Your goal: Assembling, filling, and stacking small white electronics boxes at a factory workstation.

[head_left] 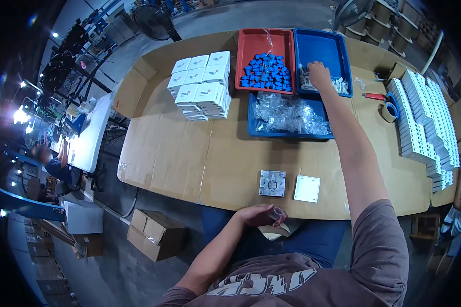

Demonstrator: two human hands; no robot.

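My left hand (258, 215) is at the table's front edge, its fingers curled around a small clear plastic piece (277, 214). Just beyond it lies a square grey-white box-like housing (272, 183) with a round opening in its middle. To the right of that is a flat white square cover plate (307, 189). My right arm stretches far forward, and my right hand (319, 75) is down in the blue tray (322, 43) among small white parts (339, 85). Its fingers look bent together; whatever is between them is hidden.
Left of the red tray (265, 37), full of blue pieces (267, 73), stand stacked white boxes (200, 84). A nearer blue tray (289, 136) holds clear plastic pieces (287, 112). Rows of white units (427, 123), a tape roll (389, 111) and a red-handled tool (375, 96) are at right.
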